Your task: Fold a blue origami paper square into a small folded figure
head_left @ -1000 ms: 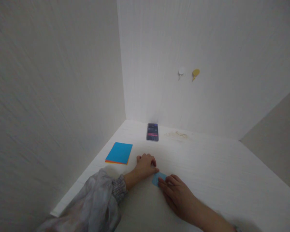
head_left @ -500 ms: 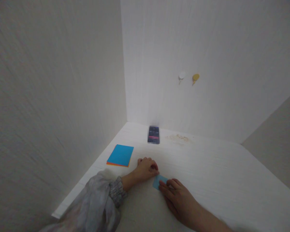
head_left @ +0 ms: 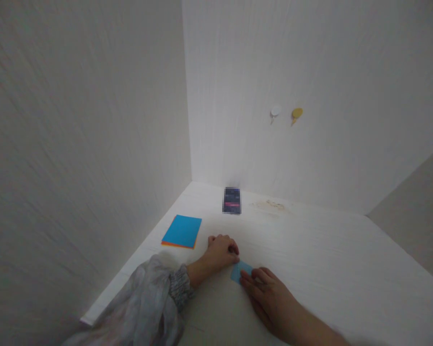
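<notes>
A small light-blue folded paper (head_left: 239, 270) lies on the white table (head_left: 310, 254) in front of me. My left hand (head_left: 221, 251) is curled, and its fingertips touch the paper's upper left edge. My right hand (head_left: 270, 299) lies flat on the table with its fingers pressing down on the paper's right part. Most of the paper is hidden under my fingers. A grey sleeve (head_left: 147, 307) covers my left forearm.
A stack of blue paper sheets with an orange one beneath (head_left: 182, 230) lies left of my hands, near the left wall. A dark blurred card (head_left: 232, 200) rests by the back wall. Two hooks, white (head_left: 275, 112) and yellow (head_left: 296, 114), are on that wall.
Both hands stay on the small blue paper in much the same pose. The view has shifted slightly.
</notes>
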Demonstrator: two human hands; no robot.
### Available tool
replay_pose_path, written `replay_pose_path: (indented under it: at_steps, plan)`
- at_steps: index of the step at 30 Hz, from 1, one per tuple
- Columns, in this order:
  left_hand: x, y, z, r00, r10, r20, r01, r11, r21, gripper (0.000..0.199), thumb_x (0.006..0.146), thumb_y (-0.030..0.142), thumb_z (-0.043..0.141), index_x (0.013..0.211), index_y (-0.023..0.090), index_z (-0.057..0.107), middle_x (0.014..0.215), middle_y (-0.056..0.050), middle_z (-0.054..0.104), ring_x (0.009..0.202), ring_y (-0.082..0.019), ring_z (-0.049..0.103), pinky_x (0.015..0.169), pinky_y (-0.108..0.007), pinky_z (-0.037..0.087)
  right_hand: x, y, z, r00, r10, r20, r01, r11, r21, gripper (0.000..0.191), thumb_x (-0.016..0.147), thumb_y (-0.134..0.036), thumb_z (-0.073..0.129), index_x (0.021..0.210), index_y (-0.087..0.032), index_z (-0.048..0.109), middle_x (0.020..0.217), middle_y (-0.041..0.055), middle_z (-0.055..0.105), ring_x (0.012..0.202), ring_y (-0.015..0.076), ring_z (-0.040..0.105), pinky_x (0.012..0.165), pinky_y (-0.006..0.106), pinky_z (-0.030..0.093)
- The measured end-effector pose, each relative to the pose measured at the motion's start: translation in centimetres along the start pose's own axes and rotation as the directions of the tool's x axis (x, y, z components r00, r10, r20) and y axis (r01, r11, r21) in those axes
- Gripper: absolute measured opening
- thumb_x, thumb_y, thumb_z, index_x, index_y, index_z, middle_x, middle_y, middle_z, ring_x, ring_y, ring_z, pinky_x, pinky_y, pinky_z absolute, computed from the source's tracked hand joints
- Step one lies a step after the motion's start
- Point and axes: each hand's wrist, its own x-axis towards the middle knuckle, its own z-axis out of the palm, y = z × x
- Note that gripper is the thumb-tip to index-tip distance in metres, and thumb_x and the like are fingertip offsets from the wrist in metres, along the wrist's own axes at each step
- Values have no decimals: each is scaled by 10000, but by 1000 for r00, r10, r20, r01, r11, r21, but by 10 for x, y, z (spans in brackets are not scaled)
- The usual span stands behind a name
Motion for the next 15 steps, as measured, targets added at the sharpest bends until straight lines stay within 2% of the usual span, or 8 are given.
replay_pose_path:
  at_steps: [3, 10, 13, 15]
  plan:
    - [1, 1, 1, 999, -6, -37, 7, 1000, 13, 110, 653, 308, 582, 729, 235, 614, 807, 15, 595, 857, -186, 495, 776, -353, 260, 1, -1, -1, 1000, 1, 11, -1, 1000, -6, 333, 766, -101, 410, 1081, -130, 513, 996, 116, 570, 863, 211, 458, 790, 346, 385]
    - [-3, 2, 0, 998, 19, -59, -17, 999, 34, 96, 725, 233, 497, 776, 211, 576, 825, 5, 587, 873, -185, 482, 782, -347, 257, 1, -4, -7, 999, 7, 45, -9, 999, 53, 366, 776, -95, 397, 1127, -161, 480, 1115, 92, 528, 896, 206, 445, 825, 355, 364]
    - [-10, 2, -4, 992, 106, -73, -107, 994, -2, 129, 759, 212, 459, 850, 198, 550, 882, -2, 566, 859, -158, 482, 791, -310, 268, 1, -2, -10, 998, 41, 41, -46, 993, 109, 365, 784, -98, 391, 1134, -162, 472, 1010, 101, 559, 874, 208, 455, 795, 352, 384]
    - [-14, 2, -5, 980, 199, -22, -200, 979, -46, 164, 734, 276, 524, 880, 205, 547, 903, 2, 553, 848, -151, 485, 794, -294, 272, 1, 1, -11, 995, 88, 46, -95, 978, 183, 390, 773, -104, 407, 1155, -170, 451, 925, 91, 557, 852, 202, 472, 760, 333, 408]
